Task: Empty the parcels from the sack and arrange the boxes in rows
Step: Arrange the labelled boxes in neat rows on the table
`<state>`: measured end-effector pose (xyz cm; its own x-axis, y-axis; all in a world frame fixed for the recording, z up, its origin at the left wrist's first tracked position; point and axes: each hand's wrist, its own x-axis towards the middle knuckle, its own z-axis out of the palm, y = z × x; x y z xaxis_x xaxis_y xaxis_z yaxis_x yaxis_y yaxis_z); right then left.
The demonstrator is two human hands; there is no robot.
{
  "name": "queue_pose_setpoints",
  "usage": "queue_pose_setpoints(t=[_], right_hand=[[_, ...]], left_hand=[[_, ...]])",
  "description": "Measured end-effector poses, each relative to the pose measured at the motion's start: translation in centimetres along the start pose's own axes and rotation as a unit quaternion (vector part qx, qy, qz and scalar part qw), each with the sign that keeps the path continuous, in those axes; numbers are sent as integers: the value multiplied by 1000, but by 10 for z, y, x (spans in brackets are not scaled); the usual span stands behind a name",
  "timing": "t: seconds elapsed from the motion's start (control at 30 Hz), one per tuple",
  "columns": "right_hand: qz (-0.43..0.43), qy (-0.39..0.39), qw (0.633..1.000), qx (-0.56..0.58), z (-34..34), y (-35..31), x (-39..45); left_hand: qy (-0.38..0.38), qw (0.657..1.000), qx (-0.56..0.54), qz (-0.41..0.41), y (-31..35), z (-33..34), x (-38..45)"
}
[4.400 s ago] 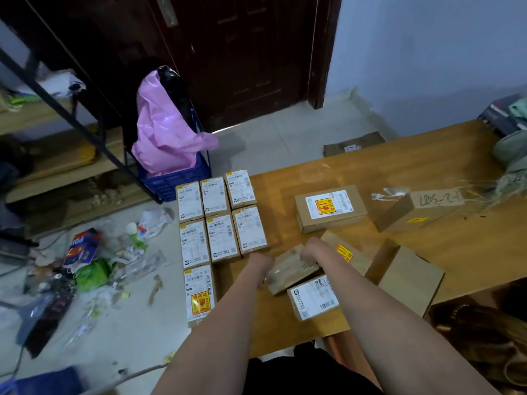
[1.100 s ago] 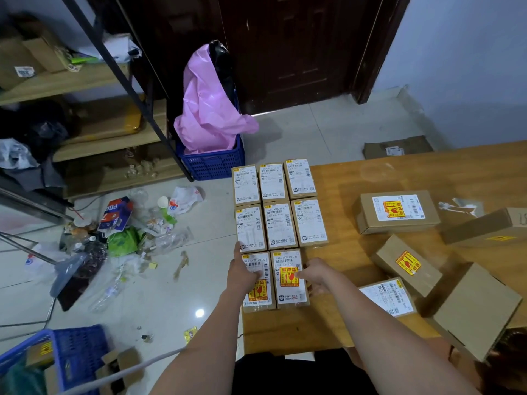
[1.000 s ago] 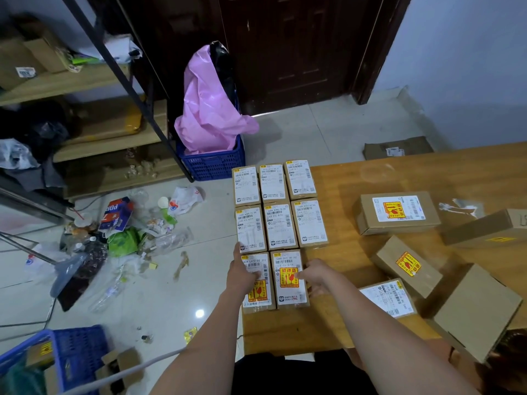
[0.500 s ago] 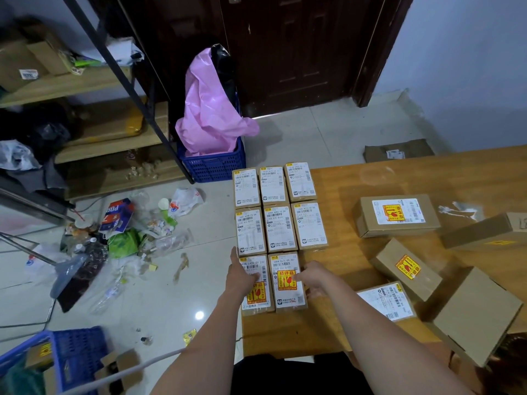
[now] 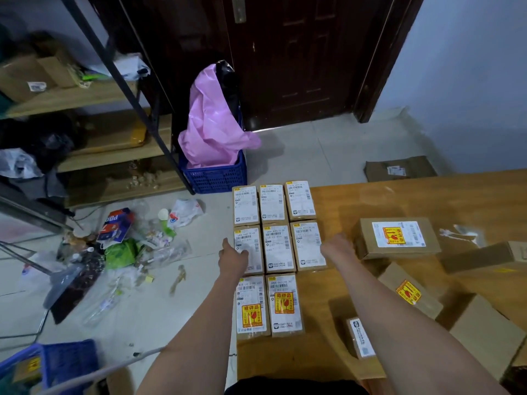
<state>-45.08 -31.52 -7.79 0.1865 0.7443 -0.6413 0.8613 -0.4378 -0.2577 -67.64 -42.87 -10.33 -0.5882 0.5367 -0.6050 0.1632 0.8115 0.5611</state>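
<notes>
We are squaring up the middle row of boxes at the left edge of the wooden table (image 5: 399, 195). Eight small boxes lie label-up in a tight grid against that edge: three in the far row, three in the middle, two in the near row, whose third place is not yet filled. We judge the hands bracket the middle row to press it together and keep its ends in line with the rows beside it.

Our left hand (image 5: 232, 259) lies flat and loosely spread against the outer side of the middle-left box (image 5: 248, 248), at the table's left edge, gripping nothing. Our right hand (image 5: 336, 248) rests open beside the middle-right box (image 5: 309, 245); whether it touches, we cannot tell.

Loose boxes wait unsorted toward the right of the table, among them a larger box with a yellow sticker (image 5: 396, 238) and a small box (image 5: 360, 337) near the near edge. The sack is not in view.
</notes>
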Motion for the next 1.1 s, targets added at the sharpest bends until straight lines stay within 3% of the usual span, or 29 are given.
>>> queue_pose_setpoints(t=[0.33, 0.63, 0.87, 0.93, 1.03, 1.1], right_hand=[[-40, -101, 993, -44, -13, -45, 36], [-31, -147, 988, -44, 1, -53, 58], [18, -222, 974, -38, -3, -56, 76], [30, -184, 982, -1, -11, -64, 81], [13, -53, 996, 72, -26, -78, 95], [-20, -33, 996, 76, -31, -90, 101]], left_hand=[[-18, 993, 32, -116, 57, -6, 56], [-118, 981, 56, -141, 82, -11, 61], [-103, 982, -8, -160, 69, -11, 76], [-90, 981, -62, -159, 71, -14, 83], [-41, 988, -103, -107, 80, -18, 99], [-22, 993, -92, -72, 90, -20, 106]])
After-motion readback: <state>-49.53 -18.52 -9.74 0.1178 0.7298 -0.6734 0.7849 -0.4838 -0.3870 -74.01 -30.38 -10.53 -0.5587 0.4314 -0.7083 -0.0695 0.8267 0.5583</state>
